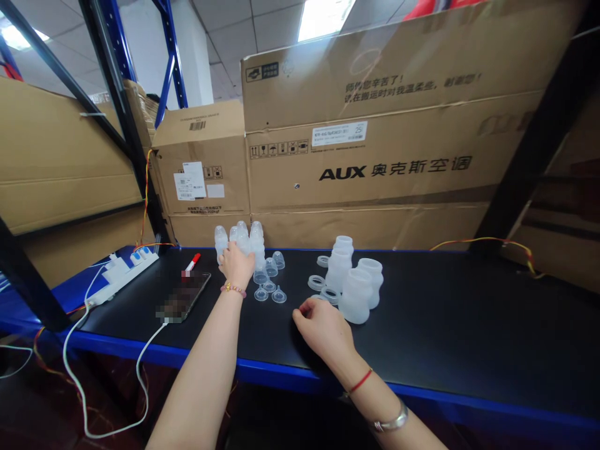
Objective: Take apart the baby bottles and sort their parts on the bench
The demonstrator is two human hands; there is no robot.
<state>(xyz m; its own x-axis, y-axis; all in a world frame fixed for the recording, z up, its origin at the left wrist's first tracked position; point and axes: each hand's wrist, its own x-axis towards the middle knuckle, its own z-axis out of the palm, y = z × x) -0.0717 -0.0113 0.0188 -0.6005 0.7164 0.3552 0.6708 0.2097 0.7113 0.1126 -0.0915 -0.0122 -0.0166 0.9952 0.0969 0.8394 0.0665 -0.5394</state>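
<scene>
At the back of the black shelf top, my left hand (237, 265) is closed around one of several clear-topped baby bottles (256, 240); its fingers hide much of that bottle. Just in front lie several clear dome caps (271, 267) and clear bottle nipples (279, 294). My right hand (323, 325) is curled, thumb against fingers, near the front edge; whatever it may hold is hidden. Beyond its knuckles are several translucent collar rings (316, 283). Several frosted bottle bodies (355, 297) stand open-mouthed to the right of them.
A phone (187, 300) on a white charging cable (143, 350) lies at left, with a red-and-white marker (192, 264) behind it. A white power strip (124, 278) sits farther left. Large cardboard (375, 187) walls the back, and a yellow-red wire (492, 240) runs along the right.
</scene>
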